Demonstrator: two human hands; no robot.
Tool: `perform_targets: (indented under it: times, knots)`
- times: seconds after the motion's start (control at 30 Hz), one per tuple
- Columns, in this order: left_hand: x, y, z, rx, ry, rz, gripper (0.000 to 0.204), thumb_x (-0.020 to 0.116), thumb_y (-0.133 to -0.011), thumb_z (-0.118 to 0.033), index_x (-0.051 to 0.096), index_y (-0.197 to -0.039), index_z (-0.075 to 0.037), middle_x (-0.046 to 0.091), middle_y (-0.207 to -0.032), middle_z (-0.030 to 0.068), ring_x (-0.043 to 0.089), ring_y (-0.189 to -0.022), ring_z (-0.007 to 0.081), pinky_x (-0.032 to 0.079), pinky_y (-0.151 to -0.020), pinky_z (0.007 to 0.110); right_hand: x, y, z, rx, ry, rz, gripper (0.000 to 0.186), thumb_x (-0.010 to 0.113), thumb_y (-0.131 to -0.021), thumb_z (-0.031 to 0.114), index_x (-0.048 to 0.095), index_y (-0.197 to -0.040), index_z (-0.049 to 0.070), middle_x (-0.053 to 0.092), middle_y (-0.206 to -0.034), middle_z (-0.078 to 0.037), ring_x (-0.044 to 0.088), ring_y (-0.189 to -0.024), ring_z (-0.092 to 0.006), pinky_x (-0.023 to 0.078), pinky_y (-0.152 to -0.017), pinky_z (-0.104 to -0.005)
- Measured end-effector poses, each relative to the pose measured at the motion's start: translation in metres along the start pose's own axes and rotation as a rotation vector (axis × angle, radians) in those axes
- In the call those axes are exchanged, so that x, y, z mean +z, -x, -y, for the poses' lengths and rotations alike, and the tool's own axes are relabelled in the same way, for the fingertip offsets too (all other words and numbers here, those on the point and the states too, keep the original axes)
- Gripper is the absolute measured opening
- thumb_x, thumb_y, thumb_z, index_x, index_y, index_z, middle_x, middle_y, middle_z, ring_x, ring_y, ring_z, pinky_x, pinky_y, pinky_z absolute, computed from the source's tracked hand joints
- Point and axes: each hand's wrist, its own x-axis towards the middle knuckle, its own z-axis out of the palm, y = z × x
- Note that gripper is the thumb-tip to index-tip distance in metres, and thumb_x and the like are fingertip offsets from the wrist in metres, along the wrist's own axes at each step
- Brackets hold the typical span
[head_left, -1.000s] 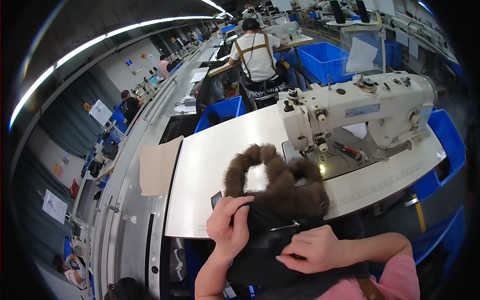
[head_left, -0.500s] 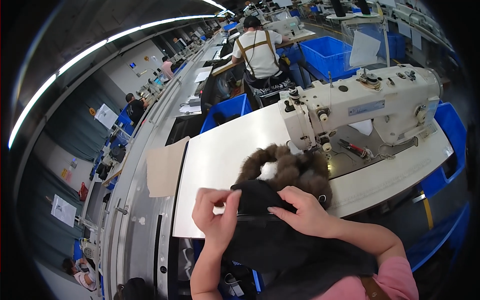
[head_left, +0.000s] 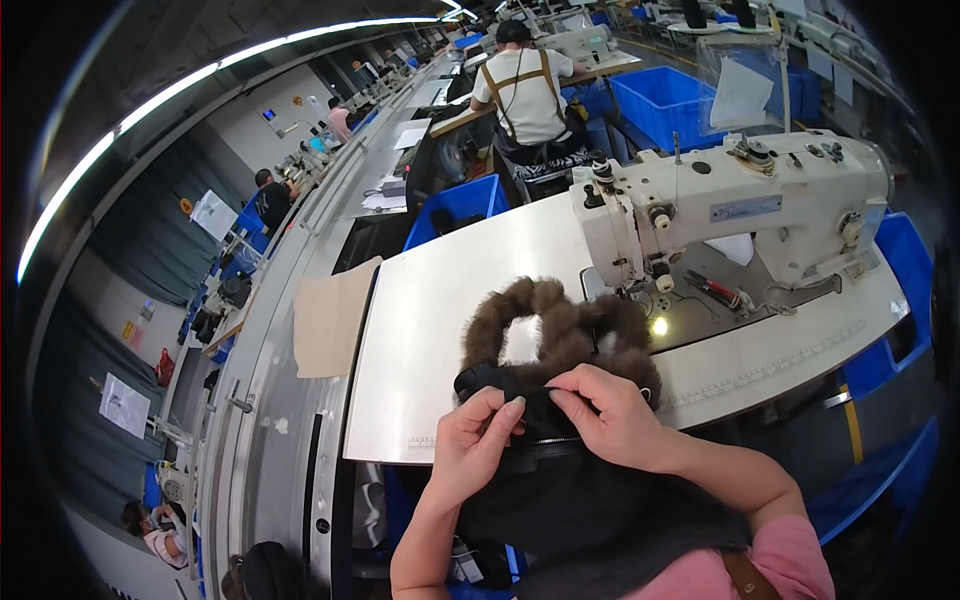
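Black fabric with a zipper (head_left: 545, 441) lies over the front edge of the white sewing table and down toward my lap. My left hand (head_left: 477, 433) pinches the fabric's upper edge between thumb and fingers. Close beside it, my right hand (head_left: 607, 418) pinches the same edge. Just beyond both hands, brown furry loops (head_left: 556, 330) rest on the tabletop, touching the black piece. How they join the fabric is hidden. A white sewing machine (head_left: 740, 200) stands behind at the right, its needle area near the fur and its lamp lit.
Red-handled snips (head_left: 712, 288) lie on the machine bed. A beige fabric piece (head_left: 335, 318) hangs over the table's left edge. Blue bins (head_left: 460, 212) stand beyond the table and at the right. Another person (head_left: 525, 90) sits at a machine ahead.
My left hand has moved right and down and now pinches the fabric beside my right hand. The fabric's top has folded down, exposing more of the furry loops.
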Motion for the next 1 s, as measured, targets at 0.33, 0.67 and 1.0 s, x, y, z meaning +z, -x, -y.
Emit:
perform_targets:
  times: [0.33,0.67,1.0]
  knots:
    - [0.003,-0.01,-0.003,-0.184,0.619,0.049,0.024,0.045,-0.104,-0.027,0.059,-0.101,-0.007,0.056,-0.087,-0.004,0.052,-0.085,0.006,0.042,-0.081,0.022,0.016,-0.006,0.001,0.203,-0.203,0.014,0.017,0.051,-0.101,0.014,0.056,-0.108,-0.001,0.059,-0.081,-0.005,0.053,-0.074,-0.0088,0.046,-0.068,-0.0244]
    - [-0.005,-0.036,-0.018,-0.202,0.309,-0.002,0.028,0.045,-0.104,-0.033,0.06,-0.096,-0.01,0.058,-0.082,-0.0083,0.045,-0.067,-0.0009,0.036,-0.059,0.017,0.034,-0.033,-0.014,0.023,-0.291,-0.178,0.017,0.049,-0.101,0.009,0.053,-0.115,0.0,0.058,-0.094,-0.004,0.054,-0.086,-0.0091,0.045,-0.078,-0.0226]
    - [-0.01,-0.038,0.016,-0.049,0.502,-0.125,0.019,0.058,-0.099,-0.023,0.064,-0.097,-0.005,0.06,-0.078,-0.0031,0.051,-0.065,0.0039,0.042,-0.061,0.019,0.007,-0.045,-0.018,-0.404,0.186,0.082,0.026,0.073,-0.078,0.001,0.059,-0.1,0.001,0.06,-0.089,-0.011,0.062,-0.082,-0.0293,0.051,-0.069,-0.0341]
